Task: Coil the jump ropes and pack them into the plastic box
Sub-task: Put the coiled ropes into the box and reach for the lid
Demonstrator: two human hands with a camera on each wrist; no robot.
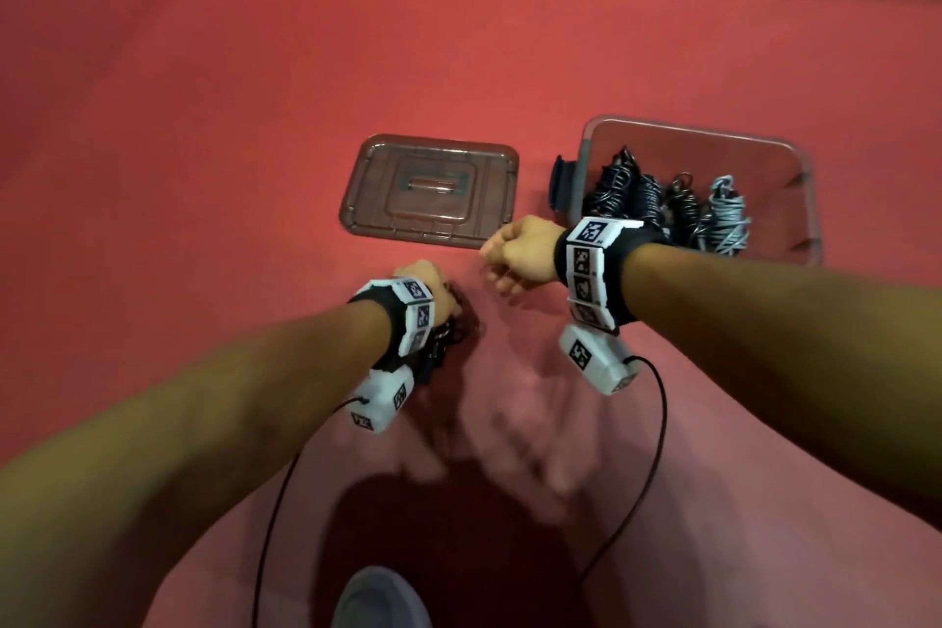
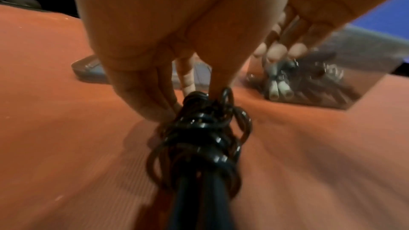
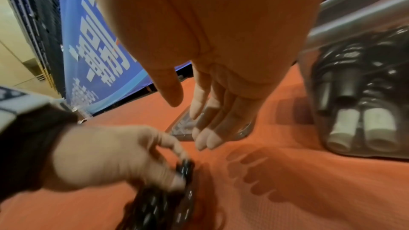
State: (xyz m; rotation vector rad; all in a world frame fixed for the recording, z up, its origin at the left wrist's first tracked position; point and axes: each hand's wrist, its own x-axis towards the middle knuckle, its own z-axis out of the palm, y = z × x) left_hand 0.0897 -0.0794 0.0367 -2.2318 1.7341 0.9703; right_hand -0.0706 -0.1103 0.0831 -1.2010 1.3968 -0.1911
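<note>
1. The plastic box (image 1: 795, 153) stands to the right of both hands, behind the right wrist. Several coiled ropes (image 1: 662, 207), dark ones and a grey one, already lie inside, so I judge most of the packing is done.
2. The lid (image 1: 430, 189) lies flat on the red tabletop (image 1: 204, 117), just beyond the two hands, not yet put on the box.
3. The black jump rope (image 2: 199, 139) is a wound bundle in the grip of the left hand (image 1: 428, 283), whose fingers are curled around its upper end. It must still go into the box.
4. The right hand (image 3: 212, 111) hangs close by, between the bundle and the lid, with relaxed fingers, holding nothing.
5. Hard to see: the head view hides most of the bundle behind the left wrist, and both wrist views are blurred. I cannot tell whether more loose ropes remain outside the pictures.
</note>
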